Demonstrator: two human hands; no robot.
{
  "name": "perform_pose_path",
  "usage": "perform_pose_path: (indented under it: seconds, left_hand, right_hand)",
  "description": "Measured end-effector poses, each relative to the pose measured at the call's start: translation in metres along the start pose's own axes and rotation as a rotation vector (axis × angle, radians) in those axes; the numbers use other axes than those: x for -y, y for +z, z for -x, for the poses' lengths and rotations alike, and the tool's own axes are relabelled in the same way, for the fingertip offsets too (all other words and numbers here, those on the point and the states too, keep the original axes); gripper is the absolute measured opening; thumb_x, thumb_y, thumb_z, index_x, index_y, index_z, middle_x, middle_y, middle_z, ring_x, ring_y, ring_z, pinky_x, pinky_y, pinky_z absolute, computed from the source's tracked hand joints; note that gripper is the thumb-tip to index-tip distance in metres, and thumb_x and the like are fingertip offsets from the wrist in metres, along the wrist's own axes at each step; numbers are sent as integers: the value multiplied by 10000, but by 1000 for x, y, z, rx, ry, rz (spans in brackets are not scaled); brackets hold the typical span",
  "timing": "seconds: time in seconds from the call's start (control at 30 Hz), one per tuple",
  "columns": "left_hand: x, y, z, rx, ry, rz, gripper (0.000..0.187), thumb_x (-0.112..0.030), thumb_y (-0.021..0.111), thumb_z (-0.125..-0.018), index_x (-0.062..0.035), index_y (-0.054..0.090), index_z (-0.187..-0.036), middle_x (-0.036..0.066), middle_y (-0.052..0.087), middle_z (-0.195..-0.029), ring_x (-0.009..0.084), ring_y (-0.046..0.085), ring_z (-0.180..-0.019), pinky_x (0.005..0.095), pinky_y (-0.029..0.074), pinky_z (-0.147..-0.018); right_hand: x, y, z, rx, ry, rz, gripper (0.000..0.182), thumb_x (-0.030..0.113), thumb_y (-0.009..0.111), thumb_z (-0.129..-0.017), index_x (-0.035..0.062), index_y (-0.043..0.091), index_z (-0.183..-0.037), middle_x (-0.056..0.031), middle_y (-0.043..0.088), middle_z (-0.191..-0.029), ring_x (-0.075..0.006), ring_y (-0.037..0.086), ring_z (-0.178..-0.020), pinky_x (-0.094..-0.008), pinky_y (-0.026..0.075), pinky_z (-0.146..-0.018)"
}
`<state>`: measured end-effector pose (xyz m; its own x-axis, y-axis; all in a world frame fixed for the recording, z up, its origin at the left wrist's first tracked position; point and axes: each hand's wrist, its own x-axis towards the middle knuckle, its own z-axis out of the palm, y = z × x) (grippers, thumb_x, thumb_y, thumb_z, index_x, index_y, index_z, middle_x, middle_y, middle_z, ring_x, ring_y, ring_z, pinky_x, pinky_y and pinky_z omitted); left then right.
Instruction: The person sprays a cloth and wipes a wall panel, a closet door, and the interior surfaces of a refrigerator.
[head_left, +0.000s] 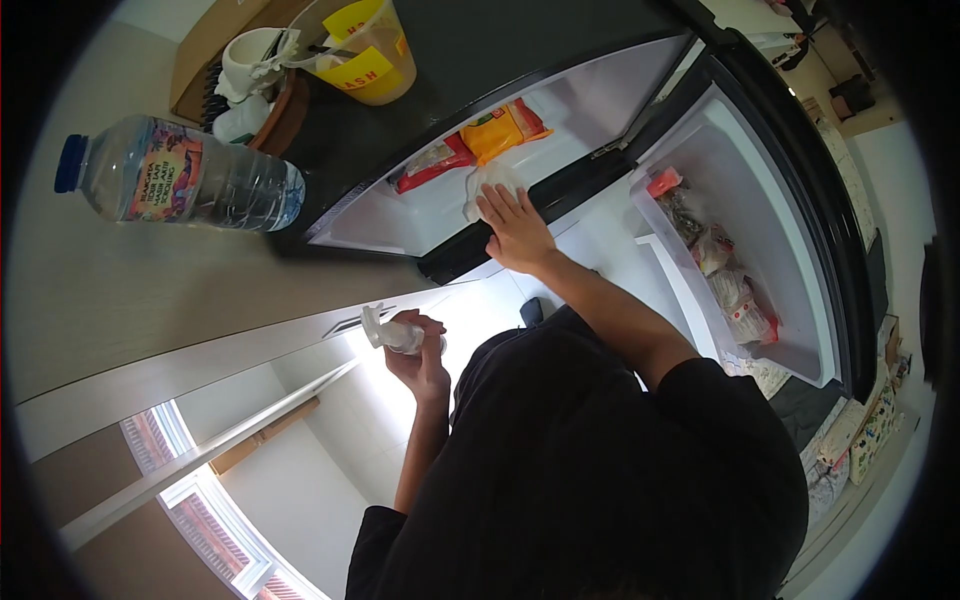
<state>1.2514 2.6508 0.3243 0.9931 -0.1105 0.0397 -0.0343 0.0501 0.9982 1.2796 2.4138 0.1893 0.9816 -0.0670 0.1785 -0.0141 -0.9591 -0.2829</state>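
My left hand (420, 358) is closed around a small white spray bottle (400, 338), held below the front of the counter with its nozzle turned left. My right hand (522, 236) reaches into the open freezer compartment (400, 225). Its fingers lie over a crumpled whitish cloth (474, 200), pressing it near the front edge; the palm side is hidden. Just behind the cloth, a yellow-orange packet (500, 130) lies beside a red packet (435, 165) on the compartment floor.
The freezer door (800, 260) hangs open on the right, with several bagged items (735, 290) in its shelf. On the left stand a large plastic water bottle (190, 175), a yellow-labelled clear tub (365, 65) and a brown bowl (290, 115) holding white things.
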Motion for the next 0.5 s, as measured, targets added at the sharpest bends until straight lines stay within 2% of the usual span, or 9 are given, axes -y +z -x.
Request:
perform_pose_path:
  seconds: [0.13, 0.27, 0.3, 0.4, 0.5]
  left_hand:
    - [-3, 2, -5, 33, 55, -13, 313, -68, 665, -854, 22, 543, -1127, 101, 637, -835, 184, 630, -763, 319, 510, -733]
    - [2, -6, -2, 10, 74, 9, 317, -93, 685, -868, 31, 550, -1126, 101, 639, -843, 180, 638, -774, 317, 528, -721]
    - [3, -7, 0, -9, 64, 8, 319, -96, 686, -865, 29, 550, -1125, 101, 637, -846, 182, 638, -771, 320, 527, -721]
    - [3, -14, 6, -8, 42, 0, 321, -96, 682, -863, 28, 547, -1127, 100, 635, -852, 183, 635, -773, 323, 525, -731]
    - [0, -16, 12, -28, 13, -1, 320, -90, 676, -864, 26, 545, -1132, 98, 634, -853, 183, 633, -778, 323, 520, -741]
  right_hand:
    - [-45, -18, 3, 45, 188, 227, 784, 274, 600, -839, -40, 312, -1497, -208, 273, -1585, -343, 258, -1480, -541, 214, -1196]
    - [-117, -19, -9, -61, 431, 258, 787, 313, 575, -878, -60, 276, -1503, -219, 280, -1573, -361, 246, -1471, -513, 198, -1209]
    - [-130, -19, -14, -141, 500, 179, 771, 332, 527, -902, -68, 260, -1505, -227, 278, -1571, -363, 250, -1468, -492, 186, -1220]
    - [-164, -26, -32, -161, 547, 222, 764, 312, 522, -905, -79, 248, -1502, -234, 273, -1570, -365, 244, -1469, -490, 181, -1225]
    - [-150, -14, -31, -238, 567, 208, 701, 243, 554, -893, -88, 325, -1467, -252, 345, -1529, -378, 305, -1442, -485, 223, -1211]
